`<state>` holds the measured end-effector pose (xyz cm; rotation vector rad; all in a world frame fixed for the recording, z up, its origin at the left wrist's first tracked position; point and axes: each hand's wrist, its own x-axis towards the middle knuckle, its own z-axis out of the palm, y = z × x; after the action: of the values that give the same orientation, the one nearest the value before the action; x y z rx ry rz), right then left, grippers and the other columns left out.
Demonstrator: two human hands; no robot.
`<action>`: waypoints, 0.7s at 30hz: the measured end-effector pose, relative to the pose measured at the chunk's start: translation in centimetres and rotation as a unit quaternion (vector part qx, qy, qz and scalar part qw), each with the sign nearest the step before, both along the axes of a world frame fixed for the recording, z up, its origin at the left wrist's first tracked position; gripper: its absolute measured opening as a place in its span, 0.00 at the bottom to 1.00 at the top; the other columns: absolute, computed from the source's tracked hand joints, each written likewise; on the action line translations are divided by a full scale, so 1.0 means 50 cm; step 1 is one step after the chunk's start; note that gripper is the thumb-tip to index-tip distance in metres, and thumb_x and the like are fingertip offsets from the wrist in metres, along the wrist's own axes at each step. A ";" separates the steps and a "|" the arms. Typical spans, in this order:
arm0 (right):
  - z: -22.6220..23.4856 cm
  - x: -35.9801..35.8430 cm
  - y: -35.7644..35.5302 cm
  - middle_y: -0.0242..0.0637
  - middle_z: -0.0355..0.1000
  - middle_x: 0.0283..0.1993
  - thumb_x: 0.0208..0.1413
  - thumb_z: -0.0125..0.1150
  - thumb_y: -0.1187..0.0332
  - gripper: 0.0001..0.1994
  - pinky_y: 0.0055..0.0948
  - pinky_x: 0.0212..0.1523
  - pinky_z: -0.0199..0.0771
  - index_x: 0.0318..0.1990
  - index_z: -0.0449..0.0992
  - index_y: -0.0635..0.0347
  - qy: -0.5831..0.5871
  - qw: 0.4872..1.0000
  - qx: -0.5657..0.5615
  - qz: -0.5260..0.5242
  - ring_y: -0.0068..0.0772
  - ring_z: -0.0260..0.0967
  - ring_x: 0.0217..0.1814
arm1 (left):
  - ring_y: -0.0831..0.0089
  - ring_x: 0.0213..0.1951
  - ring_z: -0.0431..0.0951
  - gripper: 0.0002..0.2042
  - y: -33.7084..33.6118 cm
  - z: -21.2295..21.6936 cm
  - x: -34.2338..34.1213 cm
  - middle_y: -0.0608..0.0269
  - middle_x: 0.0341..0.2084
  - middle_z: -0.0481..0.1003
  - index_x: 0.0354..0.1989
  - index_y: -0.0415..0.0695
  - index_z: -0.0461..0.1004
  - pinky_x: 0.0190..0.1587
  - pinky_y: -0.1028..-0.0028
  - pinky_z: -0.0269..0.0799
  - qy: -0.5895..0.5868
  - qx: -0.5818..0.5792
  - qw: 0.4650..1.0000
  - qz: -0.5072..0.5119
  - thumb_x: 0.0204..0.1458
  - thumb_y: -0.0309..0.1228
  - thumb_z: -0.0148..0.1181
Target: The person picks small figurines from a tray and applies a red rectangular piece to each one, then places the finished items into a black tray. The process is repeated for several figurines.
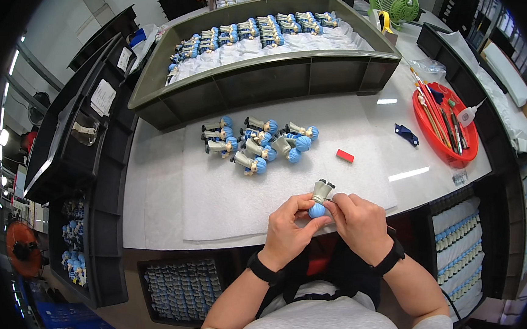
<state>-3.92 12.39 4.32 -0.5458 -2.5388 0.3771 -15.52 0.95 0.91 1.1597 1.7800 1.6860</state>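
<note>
White worktable (395,122), white mat (225,186), figurine pile (259,144), red block (345,155), red tray (467,155), green crate (263,82)

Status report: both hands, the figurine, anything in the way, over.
Left hand and right hand both gripping one blue-haired figurine. Held over the white mat. Figurine pile beyond, nothing blocking.

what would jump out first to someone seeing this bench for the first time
Both hands, left hand and right hand, hold one blue-haired figurine at the table's near edge. A cluster of figurines lies just beyond on white padding, and a long grey crate behind holds rows more.
</note>
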 end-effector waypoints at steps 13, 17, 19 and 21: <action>-0.004 0.001 0.000 0.35 0.66 0.18 0.56 0.61 0.62 0.12 0.33 0.15 0.67 0.24 0.70 0.56 0.006 1.000 0.000 0.001 0.38 0.68 0.16 | 0.70 0.44 0.78 0.16 0.002 -0.004 0.001 0.48 0.47 0.73 0.39 0.34 0.70 0.48 0.72 0.78 -0.010 0.011 1.000 -0.003 0.44 0.20 0.70; -0.004 0.001 -0.001 0.35 0.66 0.18 0.56 0.60 0.62 0.12 0.33 0.15 0.67 0.24 0.70 0.56 0.007 1.000 0.002 -0.004 0.38 0.69 0.16 | 0.70 0.44 0.78 0.16 0.001 -0.002 0.001 0.48 0.46 0.74 0.39 0.34 0.70 0.48 0.72 0.78 -0.006 0.009 1.000 -0.001 0.43 0.21 0.70; -0.005 0.001 -0.001 0.35 0.66 0.18 0.56 0.60 0.62 0.12 0.33 0.15 0.67 0.24 0.70 0.56 0.011 1.000 0.001 -0.004 0.38 0.68 0.16 | 0.70 0.44 0.78 0.16 0.001 -0.002 0.001 0.48 0.46 0.74 0.39 0.34 0.70 0.48 0.72 0.78 -0.005 0.009 1.000 0.000 0.43 0.21 0.70; 0.000 0.003 -0.003 0.37 0.68 0.19 0.53 0.63 0.65 0.09 0.34 0.17 0.67 0.26 0.72 0.58 -0.005 1.000 -0.012 -0.004 0.40 0.69 0.17 | 0.70 0.44 0.78 0.16 0.002 -0.003 0.001 0.48 0.46 0.74 0.39 0.34 0.70 0.47 0.72 0.78 -0.004 0.007 1.000 0.001 0.43 0.21 0.71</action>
<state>-3.77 12.25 4.30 -0.5673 -2.5432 0.4034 -15.47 1.03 0.74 1.1552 1.7675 1.7042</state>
